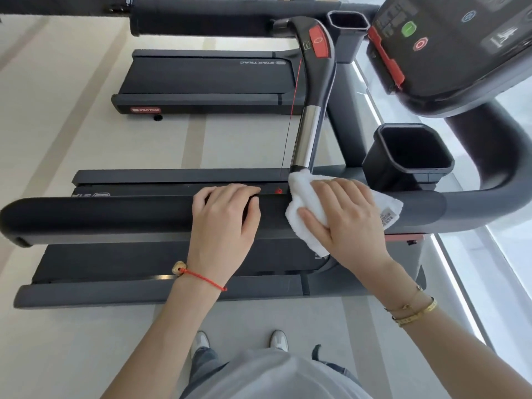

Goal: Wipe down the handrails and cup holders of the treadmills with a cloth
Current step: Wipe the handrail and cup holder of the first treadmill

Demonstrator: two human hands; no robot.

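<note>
A thick black padded handrail (pixel 100 216) of the nearest treadmill runs left to right across the middle. My left hand (pixel 223 223) curls over its top and grips it. Just to the right, my right hand (pixel 345 217) presses a white cloth (pixel 305 194) flat onto the same rail, where the black padding meets the grey curved section (pixel 460 205). The cloth wraps over the rail and touches the foot of a chrome and black centre grip bar (pixel 308 133). A square black cup holder (pixel 411 154) stands open just beyond my right hand.
The treadmill console (pixel 449 53) with green and red buttons hangs at upper right. A second cup holder (pixel 348 23) and another handrail (pixel 201 20) lie farther away. A second treadmill deck (pixel 201 79) sits on the pale floor beyond. A window ledge runs along the right.
</note>
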